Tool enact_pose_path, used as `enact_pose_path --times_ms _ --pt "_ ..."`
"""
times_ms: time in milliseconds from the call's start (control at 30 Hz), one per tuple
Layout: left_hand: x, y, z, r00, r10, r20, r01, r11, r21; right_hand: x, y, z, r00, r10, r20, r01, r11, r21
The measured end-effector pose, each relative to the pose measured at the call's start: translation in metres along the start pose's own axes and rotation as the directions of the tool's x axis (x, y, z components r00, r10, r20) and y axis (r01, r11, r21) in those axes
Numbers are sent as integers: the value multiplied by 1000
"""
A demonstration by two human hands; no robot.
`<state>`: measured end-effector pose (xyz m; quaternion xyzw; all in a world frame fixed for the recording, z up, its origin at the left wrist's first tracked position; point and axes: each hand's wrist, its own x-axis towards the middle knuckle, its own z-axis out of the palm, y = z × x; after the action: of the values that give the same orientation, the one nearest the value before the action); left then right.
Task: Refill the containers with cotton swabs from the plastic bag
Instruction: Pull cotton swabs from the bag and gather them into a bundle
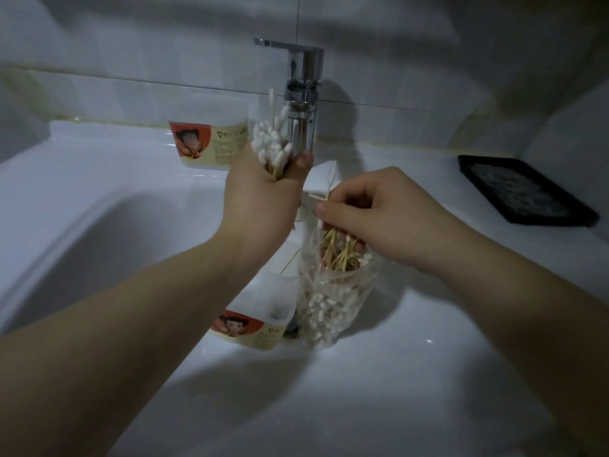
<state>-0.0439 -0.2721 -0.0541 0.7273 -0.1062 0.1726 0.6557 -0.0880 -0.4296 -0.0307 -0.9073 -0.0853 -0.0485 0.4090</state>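
A: Head view. Left hand [263, 196], fingers curled round an upright bundle of white-tipped wooden cotton swabs [272, 140]; right hand [365, 209] pinches swabs inside the clear plastic bag [329, 311].

B: Noted. The open translucent labelled plastic container [263, 319] stands below the left fist, just beside the bag; left nearer.

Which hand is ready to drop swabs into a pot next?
Probably the left hand: it grips a bunch of swabs right beside the far container. The right hand is busy down in the plastic bag, fingers round more swabs.
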Motion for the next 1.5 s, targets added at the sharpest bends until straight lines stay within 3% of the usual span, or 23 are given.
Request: enact_pose_path --times_ms 133,367,500,633,700,900,1033,1500 --pt "0 2 2 1000 -27 -2 27 997 -77 -1 0 1 999 5 51 -2 998 -57" --pt "13 -2 -2 957 -270 -106 217 909 -356 5 6 -2 998 62 -31 -60 996 60" --pt "6 -2 1 970 -224 93 240 938 -251 5 7 0 995 77 -69 -68 990 122" --pt "-5 1 4 944 -134 301 178 977 -122 4 6 1 998 53 -44 -50 996 68" --pt "-6 0 3 932 -148 332 191 977 -100 4 5 1 999 31 -23 -30 999 31" --pt "0 0 4 953 -231 197 272 939 -212 3 5 -8 996 88 2 -87 982 166" --pt "1 2 3 961 -247 126 267 945 -191 4 5 -17 999 36 -39 -30 989 143" --pt "0 7 5 966 -210 150 244 934 -262 1 2 -32 979 -104 -175 134 976 171"
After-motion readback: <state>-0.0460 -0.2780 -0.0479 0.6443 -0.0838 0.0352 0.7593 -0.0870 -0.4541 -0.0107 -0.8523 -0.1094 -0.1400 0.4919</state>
